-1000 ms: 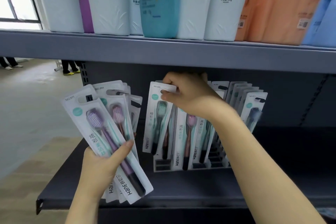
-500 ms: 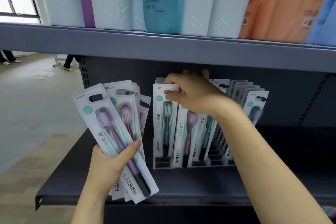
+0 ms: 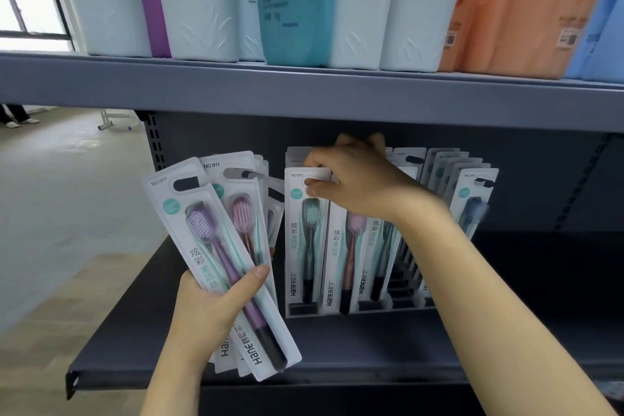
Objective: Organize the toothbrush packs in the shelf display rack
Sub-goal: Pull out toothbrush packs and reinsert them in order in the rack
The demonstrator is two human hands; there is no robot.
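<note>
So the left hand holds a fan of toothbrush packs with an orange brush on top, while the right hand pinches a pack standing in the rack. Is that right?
Not quite. In the head view the top pack in the left hand holds a purple brush, not orange. The rest stands: the right hand pinches the green-brush pack standing in the rack.

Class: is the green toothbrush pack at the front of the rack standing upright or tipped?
Upright: the green toothbrush pack stands straight in the rack, its top pinched by the right hand.

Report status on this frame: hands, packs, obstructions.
Left hand grips fanned packs. Right hand pinches green-brush pack top at rack front. No obstruction seen.
</note>
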